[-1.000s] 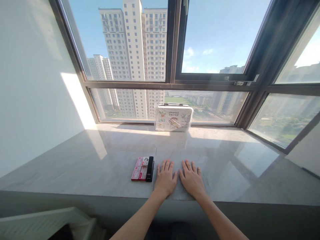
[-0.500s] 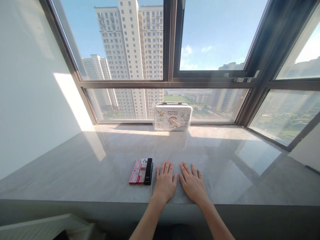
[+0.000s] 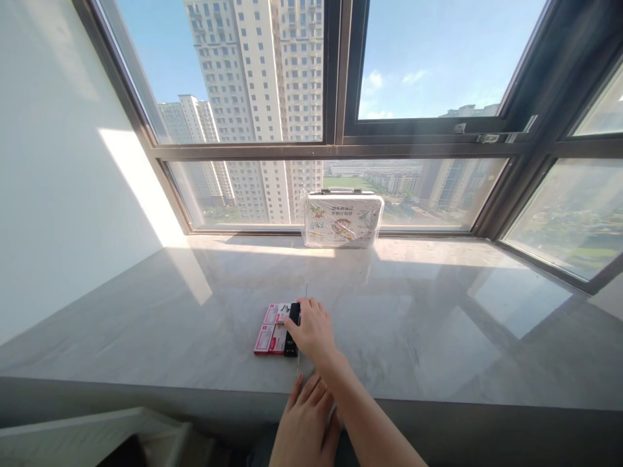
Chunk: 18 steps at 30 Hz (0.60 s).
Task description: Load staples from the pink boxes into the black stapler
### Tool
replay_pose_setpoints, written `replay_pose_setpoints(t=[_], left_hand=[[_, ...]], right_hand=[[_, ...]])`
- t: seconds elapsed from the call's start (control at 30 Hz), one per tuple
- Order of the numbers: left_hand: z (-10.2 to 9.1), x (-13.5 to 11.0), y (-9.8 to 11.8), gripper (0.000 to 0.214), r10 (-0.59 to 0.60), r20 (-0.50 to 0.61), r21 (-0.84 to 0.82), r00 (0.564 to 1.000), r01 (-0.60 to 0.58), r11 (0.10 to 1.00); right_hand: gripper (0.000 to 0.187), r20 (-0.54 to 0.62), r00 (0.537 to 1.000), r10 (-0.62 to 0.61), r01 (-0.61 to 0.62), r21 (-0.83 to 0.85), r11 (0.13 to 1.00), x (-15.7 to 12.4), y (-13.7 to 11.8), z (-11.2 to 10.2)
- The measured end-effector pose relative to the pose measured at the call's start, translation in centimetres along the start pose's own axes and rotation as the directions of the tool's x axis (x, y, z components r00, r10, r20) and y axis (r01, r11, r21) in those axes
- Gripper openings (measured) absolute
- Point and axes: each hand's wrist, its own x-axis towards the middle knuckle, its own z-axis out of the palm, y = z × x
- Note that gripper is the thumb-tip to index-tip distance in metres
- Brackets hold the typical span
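Note:
A black stapler (image 3: 291, 347) lies lengthwise on the marble sill, against the right side of several small red-and-white boxes (image 3: 263, 339). My right hand (image 3: 314, 331) reaches across from the right and grips the stapler, thumb on its left side and fingers over its right side. The hand hides part of the stapler. At the front edge of the sill, below the right forearm, is my left hand (image 3: 304, 421); it holds nothing and its fingers are a little apart. The right forearm covers part of it.
A white case (image 3: 341, 220) with cartoon prints, wrapped in clear plastic, stands upright against the window at the back of the marble sill (image 3: 413, 311). A white wall (image 3: 43, 194) bounds the left side. A pale slatted object (image 3: 97, 434) sits below the front edge.
My right hand has left the sill surface, moved left and closed on the stapler. My left hand has drawn back toward me to the sill's front edge. The view has shifted slightly.

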Motion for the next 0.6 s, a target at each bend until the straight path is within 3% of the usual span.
replay_pose_setpoints(t=[0.07,0.17,0.33,0.5,0.6], left_hand=[[-0.9,-0.5,-0.1,0.039,-0.022,-0.042,-0.111,0.999,0.018,0.994],[-1.7,0.1,-0.2,0.034,-0.120,-0.153,-0.215,0.981,0.086,0.973],[-0.5,3.8,-0.4,0.037,-0.150,-0.221,-0.068,0.964,0.138,0.988],[1.6,6.8,-0.6,0.049,-0.021,-0.105,0.086,0.994,0.030,0.996],[2.0,7.3,-0.9,0.053,-0.019,-0.090,0.128,0.996,0.031,0.991]], right_hand=[[0.044,0.055,0.998,-0.040,0.041,-0.009,0.999,0.4,0.5,-0.8],[0.042,0.089,0.994,-0.064,0.066,-0.016,0.998,-0.2,3.3,-3.6],[0.047,0.054,0.998,-0.028,0.030,-0.039,0.999,-3.1,8.1,-7.7],[0.038,-0.131,0.991,0.001,0.004,0.044,0.999,-4.7,8.6,-6.8],[0.030,-0.244,0.969,0.044,-0.015,0.120,0.993,-4.1,7.8,-6.0]])
